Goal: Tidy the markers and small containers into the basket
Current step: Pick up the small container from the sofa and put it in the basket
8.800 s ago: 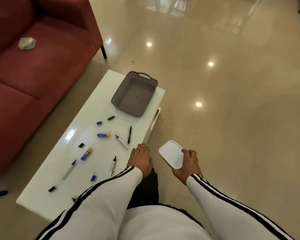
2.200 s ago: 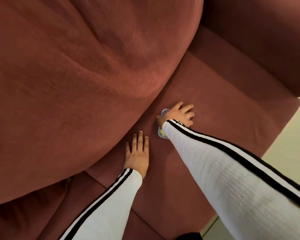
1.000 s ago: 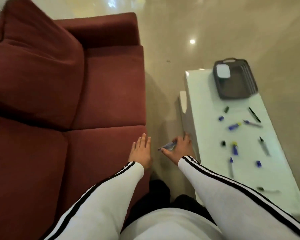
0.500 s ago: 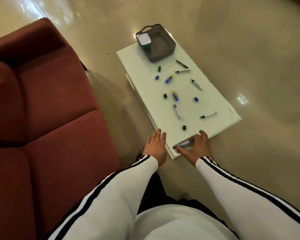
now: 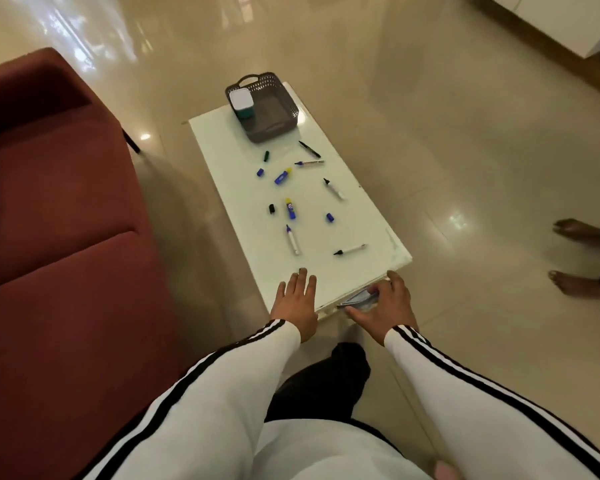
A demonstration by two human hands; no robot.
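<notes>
A grey perforated basket (image 5: pixel 278 109) stands at the far end of the white low table (image 5: pixel 354 220). A white-lidded teal container (image 5: pixel 242 102) sits in its left corner. Several markers, such as a blue-tipped one (image 5: pixel 292 239) and a black-tipped one (image 5: pixel 349 250), lie scattered with loose caps and two blue-and-yellow tubes (image 5: pixel 290 208). My right hand (image 5: pixel 381 304) is shut on a small flat clear container (image 5: pixel 358 298) at the table's near edge. My left hand (image 5: pixel 297 303) hovers open, fingers spread, over the near left corner.
A dark red sofa (image 5: pixel 59 220) fills the left side, with a narrow strip of glossy floor between it and the table. Another person's bare feet (image 5: pixel 575 258) stand on the floor at the right edge. A white cabinet (image 5: pixel 568 15) is at the top right.
I have turned from the sofa toward the table, carrying the small clear container in my right hand. Both hands have moved forward over the table's near edge. Bare feet have come into view.
</notes>
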